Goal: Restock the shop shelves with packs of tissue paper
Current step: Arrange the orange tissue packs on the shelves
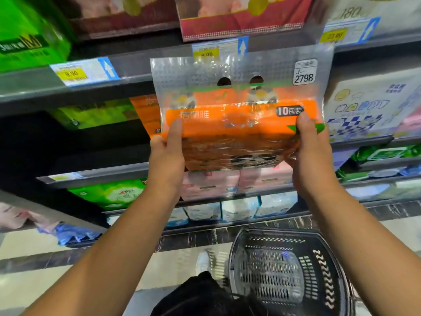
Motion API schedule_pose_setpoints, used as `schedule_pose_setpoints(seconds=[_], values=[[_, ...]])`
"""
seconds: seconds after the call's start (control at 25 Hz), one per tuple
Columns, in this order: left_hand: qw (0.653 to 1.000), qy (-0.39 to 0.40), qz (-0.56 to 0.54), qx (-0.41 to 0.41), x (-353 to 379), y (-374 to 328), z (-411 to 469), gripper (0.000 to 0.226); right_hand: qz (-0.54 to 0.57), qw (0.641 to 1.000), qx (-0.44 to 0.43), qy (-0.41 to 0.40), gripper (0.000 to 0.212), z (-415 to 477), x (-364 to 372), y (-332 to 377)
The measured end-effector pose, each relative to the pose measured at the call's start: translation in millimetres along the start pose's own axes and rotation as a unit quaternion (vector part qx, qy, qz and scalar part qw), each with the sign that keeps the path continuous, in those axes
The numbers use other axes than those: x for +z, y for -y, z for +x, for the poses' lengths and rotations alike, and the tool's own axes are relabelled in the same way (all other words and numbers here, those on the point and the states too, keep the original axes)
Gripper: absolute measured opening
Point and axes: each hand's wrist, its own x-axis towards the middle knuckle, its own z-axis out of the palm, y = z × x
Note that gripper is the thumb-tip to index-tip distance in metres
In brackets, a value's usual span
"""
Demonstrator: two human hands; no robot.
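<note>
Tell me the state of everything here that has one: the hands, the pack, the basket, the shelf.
Orange tissue pack: held up in front of the shelves, handle flap upward, not yet shelved.
Left hand: grips the pack's left side.
Right hand: grips the pack's right side.
Basket: upright on the floor.
Middle shelf: partly stocked, dark gap at left.

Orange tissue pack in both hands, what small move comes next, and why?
Probably push the orange tissue pack forward onto the shelf, beside the matching pack sitting there; the left hand and right hand hold it level with that opening.
</note>
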Motion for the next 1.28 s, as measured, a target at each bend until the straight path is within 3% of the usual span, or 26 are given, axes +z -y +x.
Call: schedule_pose_setpoints(seconds=[0.2,0.36,0.56,0.76,0.88,1.0,1.12,1.28], values=[[0.985,-0.036,0.033,0.164,-3,-7,-8,0.017,0.049,0.997,-0.062,0.006,0.039,-1,1,3],[0.969,-0.014,0.023,0.244,-6,-8,-1,0.024,0.068,0.992,-0.098,0.034,0.030,9,0,-2],[0.971,-0.001,0.025,0.237,-3,11,11,0.022,0.067,0.990,-0.080,0.097,0.035,37,0,-21],[0.986,-0.005,0.068,0.155,-2,34,29,0.027,-0.009,0.995,-0.005,0.100,0.048,59,6,-35],[0.984,0.025,0.094,0.148,4,33,45,0.035,-0.062,0.995,0.031,0.075,0.061,70,14,-42],[0.980,0.069,0.101,0.155,8,41,62,0.046,-0.055,0.998,0.016,0.030,0.039,85,23,-40],[0.974,0.077,0.156,0.143,7,49,78,0.061,-0.068,0.997,-0.005,0.023,0.052,91,27,-51],[0.957,0.029,0.257,0.130,15,45,100,0.050,-0.175,0.982,-0.056,0.044,0.064,106,29,-68]])
